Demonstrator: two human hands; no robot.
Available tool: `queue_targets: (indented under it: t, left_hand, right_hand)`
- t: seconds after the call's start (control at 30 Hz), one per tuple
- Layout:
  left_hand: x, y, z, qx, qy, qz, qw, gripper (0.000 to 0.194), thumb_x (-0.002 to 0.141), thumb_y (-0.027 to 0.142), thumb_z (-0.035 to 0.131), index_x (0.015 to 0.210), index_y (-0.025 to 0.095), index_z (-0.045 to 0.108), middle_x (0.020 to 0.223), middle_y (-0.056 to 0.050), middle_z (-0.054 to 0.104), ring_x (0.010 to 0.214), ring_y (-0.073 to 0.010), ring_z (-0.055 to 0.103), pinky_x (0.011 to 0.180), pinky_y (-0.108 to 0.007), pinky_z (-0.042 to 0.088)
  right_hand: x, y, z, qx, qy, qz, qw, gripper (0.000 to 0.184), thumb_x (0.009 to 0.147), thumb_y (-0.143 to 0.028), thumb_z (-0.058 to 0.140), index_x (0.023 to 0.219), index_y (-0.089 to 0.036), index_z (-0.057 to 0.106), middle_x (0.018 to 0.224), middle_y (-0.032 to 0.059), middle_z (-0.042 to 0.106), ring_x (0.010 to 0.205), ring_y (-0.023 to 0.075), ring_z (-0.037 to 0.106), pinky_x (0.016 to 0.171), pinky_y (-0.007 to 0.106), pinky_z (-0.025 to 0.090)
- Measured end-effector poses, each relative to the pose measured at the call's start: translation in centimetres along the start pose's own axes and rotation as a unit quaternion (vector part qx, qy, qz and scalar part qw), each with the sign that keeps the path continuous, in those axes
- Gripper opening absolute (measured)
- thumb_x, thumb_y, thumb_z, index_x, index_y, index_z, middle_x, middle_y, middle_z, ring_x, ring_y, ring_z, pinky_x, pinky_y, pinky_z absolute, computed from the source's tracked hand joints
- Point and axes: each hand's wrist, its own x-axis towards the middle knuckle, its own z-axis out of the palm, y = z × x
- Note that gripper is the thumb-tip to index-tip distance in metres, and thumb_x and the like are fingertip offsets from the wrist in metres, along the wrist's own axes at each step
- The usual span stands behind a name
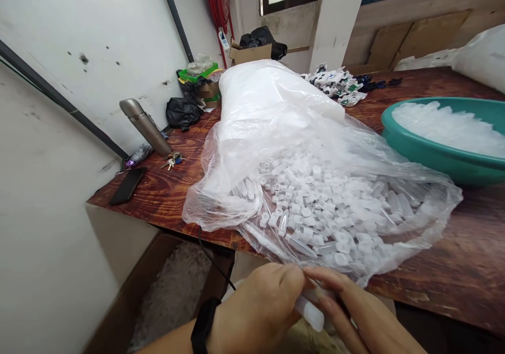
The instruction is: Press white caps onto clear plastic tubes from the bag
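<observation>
At the bottom centre, my left hand (260, 304) is closed, with a black band (204, 322) on its wrist. A small translucent white plastic tube (310, 313) with a blunt end sticks out from under its fingers. My right hand (361, 312) meets it from the right, fingertips pressed in close to the left thumb. Between those right fingertips a pale bit shows, too covered to name. Just beyond both hands, a clear plastic bag (221, 206) lies spread open on the table, with many small white plastic caps (315, 196) and some clear pointed tubes (300, 246) in it.
A teal basin (442, 157) heaped with translucent pieces stands right. Behind the open bag mouth bulges a full white sack (268, 86). On the wooden table (185, 185) at left are a phone (128, 185), keys (172, 160) and a leaning metal flask (145, 128). Below the edge sits a piece-filled box (173, 291).
</observation>
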Motion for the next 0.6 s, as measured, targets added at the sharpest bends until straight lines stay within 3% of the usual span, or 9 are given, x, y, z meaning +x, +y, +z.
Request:
queue_targets:
  t: [0.1, 0.17, 0.23, 0.33, 0.43, 0.6]
  left_hand:
    - [1.6, 0.1, -0.4, 0.013, 0.019, -0.016, 1.000, 0.031, 0.095, 0.009, 0.052, 0.124, 0.019, 0.046, 0.116, -0.012, 0.070, 0.105, -0.0266, 0.069, 0.092, -0.039, 0.057]
    - [2.8, -0.1, -1.0, 0.053, 0.033, -0.039, 0.997, 0.036, 0.091, 0.003, 0.051, 0.122, 0.020, 0.045, 0.116, -0.011, 0.068, 0.108, -0.0258, 0.068, 0.094, -0.039, 0.057]
    - [3.9, -0.5, -1.6, 0.123, 0.012, -0.052, 0.991, 0.041, 0.088, -0.001, 0.049, 0.123, 0.020, 0.045, 0.120, -0.012, 0.068, 0.114, -0.0272, 0.067, 0.097, -0.043, 0.057]
    - [5.0, -1.2, -1.8, 0.201, -0.043, -0.068, 0.976, 0.037, 0.089, -0.002, 0.050, 0.121, 0.018, 0.048, 0.119, -0.014, 0.069, 0.113, -0.0302, 0.069, 0.097, -0.048, 0.057]
    - [5.8, -1.3, -1.6, 0.223, -0.059, -0.095, 0.968, 0.023, 0.092, 0.001, 0.054, 0.108, 0.018, 0.051, 0.107, -0.011, 0.071, 0.104, -0.0311, 0.071, 0.092, -0.048, 0.058]
    - [6.2, -0.5, -1.7, 0.226, -0.048, -0.136, 0.963, 0.026, 0.093, 0.003, 0.060, 0.112, 0.019, 0.052, 0.114, -0.011, 0.068, 0.109, -0.0303, 0.069, 0.095, -0.046, 0.057]
  right_hand:
    - [1.6, 2.3, -0.8, -0.001, 0.032, 0.001, 0.999, 0.038, 0.112, -0.029, 0.042, 0.148, -0.034, 0.050, 0.134, 0.0049, 0.075, 0.119, 0.0217, 0.075, 0.095, 0.032, 0.065]
    - [3.8, 3.9, -1.3, -0.050, 0.026, -0.043, 0.998, 0.034, 0.113, -0.029, 0.040, 0.143, -0.026, 0.053, 0.129, 0.0111, 0.074, 0.117, 0.0250, 0.074, 0.096, 0.039, 0.064]
    - [6.2, 5.2, -1.5, -0.090, 0.007, -0.092, 0.992, 0.032, 0.110, -0.025, 0.044, 0.138, -0.021, 0.059, 0.122, 0.0145, 0.073, 0.114, 0.0293, 0.073, 0.094, 0.046, 0.062]
    - [8.8, 6.1, -1.1, -0.088, -0.016, -0.134, 0.987, 0.030, 0.100, -0.010, 0.053, 0.125, -0.018, 0.068, 0.112, 0.0128, 0.074, 0.106, 0.0303, 0.073, 0.091, 0.048, 0.062]
    - [9.6, 6.4, -0.8, -0.079, -0.018, -0.151, 0.985, 0.034, 0.094, 0.000, 0.052, 0.115, -0.018, 0.071, 0.102, 0.0101, 0.072, 0.096, 0.0279, 0.074, 0.083, 0.043, 0.062]
    - [8.7, 7.3, -2.2, -0.044, 0.051, -0.129, 0.989, 0.030, 0.101, -0.009, 0.047, 0.120, -0.015, 0.070, 0.110, 0.0131, 0.066, 0.092, 0.0251, 0.075, 0.078, 0.038, 0.063]
